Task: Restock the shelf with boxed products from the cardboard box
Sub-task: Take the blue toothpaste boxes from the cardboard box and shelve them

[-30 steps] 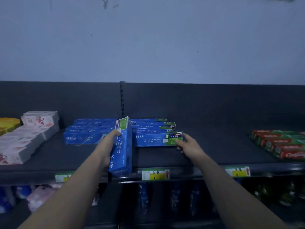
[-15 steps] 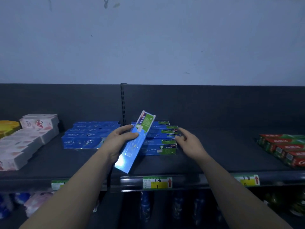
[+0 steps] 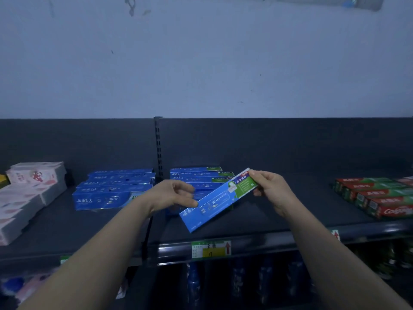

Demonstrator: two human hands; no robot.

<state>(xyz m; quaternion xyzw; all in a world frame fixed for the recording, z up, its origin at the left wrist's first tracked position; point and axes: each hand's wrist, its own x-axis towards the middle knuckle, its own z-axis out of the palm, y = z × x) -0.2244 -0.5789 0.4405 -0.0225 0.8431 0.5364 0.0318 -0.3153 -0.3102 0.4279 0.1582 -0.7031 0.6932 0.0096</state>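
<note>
Head view: pinching slanted blue box (image 3: pixel 214 202), right hand (image 3: pixel 271 191) at far green end, left hand (image 3: pixel 172 195) at nearer end.

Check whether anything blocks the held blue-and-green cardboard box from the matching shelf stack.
Nothing visible does. The blue-and-green cardboard box, pinched by the right hand, hangs tilted over the matching stack. Only the left hand, at its lower end, lies over the stack's front.
</note>
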